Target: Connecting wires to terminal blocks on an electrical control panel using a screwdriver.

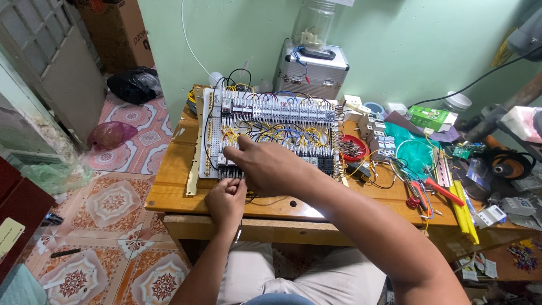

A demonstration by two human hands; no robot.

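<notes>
Fingers (237, 146) of both hands pinch at the lower-left terminals of a wired control panel (271, 133).

Right hand (270, 166) reaches across, fingertips closed narrow on a small terminal block (230, 169) at the panel's bottom row; left hand (226, 200) sits just below at the surface (169, 186) edge, curled shut, on what I cannot tell. To do this well, I judge the grip should stay light and steady, clear of the yellow and blue wires (282, 131) directly above. Red-handled pliers (437, 189) lie well apart, to the right.
</notes>
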